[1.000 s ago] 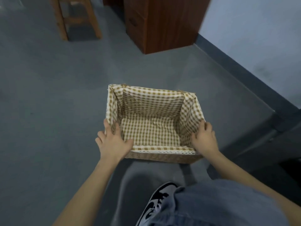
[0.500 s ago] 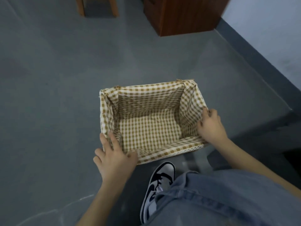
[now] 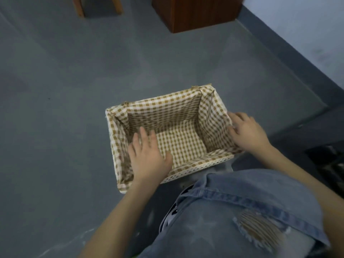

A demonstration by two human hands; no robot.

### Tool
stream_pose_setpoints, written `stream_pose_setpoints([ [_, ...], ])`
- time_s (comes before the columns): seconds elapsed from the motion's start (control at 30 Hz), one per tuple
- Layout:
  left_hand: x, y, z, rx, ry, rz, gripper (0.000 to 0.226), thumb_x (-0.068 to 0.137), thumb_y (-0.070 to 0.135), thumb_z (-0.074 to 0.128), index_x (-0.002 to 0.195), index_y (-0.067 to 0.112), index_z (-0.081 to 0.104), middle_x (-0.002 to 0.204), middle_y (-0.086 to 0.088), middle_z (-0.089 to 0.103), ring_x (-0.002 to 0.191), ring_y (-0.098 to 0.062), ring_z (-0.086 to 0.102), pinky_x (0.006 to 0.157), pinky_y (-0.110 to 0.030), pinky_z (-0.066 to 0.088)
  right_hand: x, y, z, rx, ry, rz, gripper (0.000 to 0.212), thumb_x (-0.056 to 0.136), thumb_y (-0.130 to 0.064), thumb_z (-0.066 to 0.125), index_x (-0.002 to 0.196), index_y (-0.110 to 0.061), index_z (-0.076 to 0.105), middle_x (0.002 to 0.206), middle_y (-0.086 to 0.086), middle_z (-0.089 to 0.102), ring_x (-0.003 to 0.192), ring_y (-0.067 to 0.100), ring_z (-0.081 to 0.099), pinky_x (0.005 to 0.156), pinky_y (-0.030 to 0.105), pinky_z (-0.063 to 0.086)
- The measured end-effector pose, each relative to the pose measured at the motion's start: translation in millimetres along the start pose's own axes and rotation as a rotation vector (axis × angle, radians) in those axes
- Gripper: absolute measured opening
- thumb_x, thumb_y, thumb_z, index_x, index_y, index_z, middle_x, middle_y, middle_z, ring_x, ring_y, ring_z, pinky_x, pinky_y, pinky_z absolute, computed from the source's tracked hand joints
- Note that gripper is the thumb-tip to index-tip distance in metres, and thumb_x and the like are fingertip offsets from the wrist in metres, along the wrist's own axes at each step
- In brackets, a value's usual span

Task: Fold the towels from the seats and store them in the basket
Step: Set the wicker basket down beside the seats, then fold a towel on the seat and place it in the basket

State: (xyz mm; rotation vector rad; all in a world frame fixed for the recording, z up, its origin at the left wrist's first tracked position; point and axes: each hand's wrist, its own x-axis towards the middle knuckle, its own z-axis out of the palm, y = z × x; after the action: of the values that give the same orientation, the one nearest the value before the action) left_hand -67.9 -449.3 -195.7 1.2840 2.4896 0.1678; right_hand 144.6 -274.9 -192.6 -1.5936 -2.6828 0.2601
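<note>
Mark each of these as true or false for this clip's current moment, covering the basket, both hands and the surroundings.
1. The basket has a folded towel in it. False: only its checked lining shows inside.
2. The right hand is at the basket's right wall. True.
3. The left hand is over the near left part of the basket with fingers extended. True.
4. The basket stands on a wooden table. False: it sits on the grey floor.
5. A brown wooden cabinet stands beyond the basket. True.
</note>
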Motion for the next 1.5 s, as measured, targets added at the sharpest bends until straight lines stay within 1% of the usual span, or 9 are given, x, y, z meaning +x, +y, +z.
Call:
stream_pose_setpoints([
  [0.2, 37, 107, -39, -0.073, 0.080, 0.463, 0.063, 0.093, 0.046, 0.038, 0.147, 0.015, 0.027, 0.158, -0.006, 0.017, 0.142, -0.027, 0.016, 0.113, -0.041, 0.011, -29, 24, -76, -0.031, 0.228, 0.011, 0.041, 0.092, -0.015, 0.056, 0.131, -0.003, 0.054, 0.119, 0.019, 0.061, 0.102, 0.042, 0.057, 0.083, 0.047, 0.048],
  [0.37, 10, 209, -63, -0.269, 0.143, 0.933, 0.066, 0.082, 0.047, 0.032, 0.129, 0.008, 0.056, 0.139, -0.013, 0.051, 0.123, -0.032, 0.049, 0.101, -0.040, 0.026, -120, 57, -143, -0.142, 0.512, 0.212, 0.035, 0.092, -0.021, 0.049, 0.121, -0.005, 0.061, 0.104, 0.011, 0.066, 0.089, 0.035, 0.060, 0.073, 0.041, 0.049],
  [0.5, -47, 270, -77, -0.377, 0.167, 1.248, 0.055, 0.086, 0.038, 0.038, 0.122, 0.004, 0.061, 0.129, -0.015, 0.059, 0.114, -0.033, 0.056, 0.096, -0.036, 0.024, -207, 74, -172, -0.183, 0.696, 0.389, 0.039, 0.092, -0.026, 0.039, 0.114, -0.006, 0.065, 0.096, 0.006, 0.066, 0.082, 0.029, 0.059, 0.068, 0.039, 0.050],
  [0.7, -174, 354, -61, -0.351, 0.079, 1.604, 0.052, 0.091, 0.038, 0.036, 0.130, 0.011, 0.056, 0.139, -0.008, 0.051, 0.124, -0.025, 0.048, 0.103, -0.037, 0.025, -347, 132, -183, -0.255, 0.799, 0.689, 0.043, 0.090, -0.031, 0.037, 0.113, -0.008, 0.065, 0.098, 0.004, 0.066, 0.083, 0.028, 0.059, 0.068, 0.039, 0.051],
  [0.83, -261, 416, -32, -0.254, -0.042, 1.775, 0.046, 0.099, 0.035, 0.039, 0.143, 0.021, 0.039, 0.152, 0.003, 0.032, 0.137, -0.015, 0.028, 0.108, -0.030, 0.010, -434, 176, -177, -0.263, 0.874, 0.892, 0.043, 0.088, -0.032, 0.039, 0.108, -0.007, 0.067, 0.094, 0.007, 0.067, 0.083, 0.032, 0.061, 0.069, 0.040, 0.052],
  [1.0, -364, 474, 15, -0.189, -0.176, 1.900, 0.045, 0.100, 0.035, 0.035, 0.143, 0.023, 0.038, 0.152, 0.006, 0.031, 0.137, -0.013, 0.027, 0.106, -0.030, 0.011, -534, 231, -156, -0.295, 0.882, 1.226, 0.030, 0.089, -0.022, 0.054, 0.111, -0.008, 0.068, 0.102, 0.011, 0.067, 0.093, 0.037, 0.060, 0.079, 0.043, 0.047],
  [1.23, -460, 529, 96, -0.015, -0.359, 2.001, 0.049, 0.101, 0.035, 0.031, 0.149, 0.023, 0.026, 0.158, 0.001, 0.017, 0.142, -0.018, 0.018, 0.111, -0.037, 0.014, -615, 287, -119, -0.288, 0.736, 1.559, 0.043, 0.090, -0.033, 0.057, 0.126, -0.009, 0.058, 0.115, 0.014, 0.061, 0.106, 0.039, 0.053, 0.090, 0.046, 0.037],
  [1.37, -486, 559, 127, 0.009, -0.400, 2.051, 0.050, 0.103, 0.037, 0.028, 0.151, 0.029, 0.018, 0.160, 0.006, 0.004, 0.145, -0.017, 0.009, 0.112, -0.039, 0.009, -627, 303, -103, -0.339, 0.691, 1.519, 0.031, 0.087, -0.031, 0.061, 0.113, -0.014, 0.065, 0.101, 0.009, 0.064, 0.097, 0.036, 0.057, 0.085, 0.043, 0.033],
  [1.5, -490, 580, 145, 0.024, -0.441, 2.132, 0.045, 0.103, 0.039, 0.025, 0.148, 0.035, 0.025, 0.159, 0.011, 0.005, 0.145, -0.012, 0.005, 0.111, -0.035, 0.005, -635, 310, -97, -0.393, 0.975, 1.395, 0.012, 0.082, -0.024, 0.063, 0.085, -0.019, 0.073, 0.078, -0.001, 0.063, 0.076, 0.029, 0.061, 0.073, 0.033, 0.022],
])
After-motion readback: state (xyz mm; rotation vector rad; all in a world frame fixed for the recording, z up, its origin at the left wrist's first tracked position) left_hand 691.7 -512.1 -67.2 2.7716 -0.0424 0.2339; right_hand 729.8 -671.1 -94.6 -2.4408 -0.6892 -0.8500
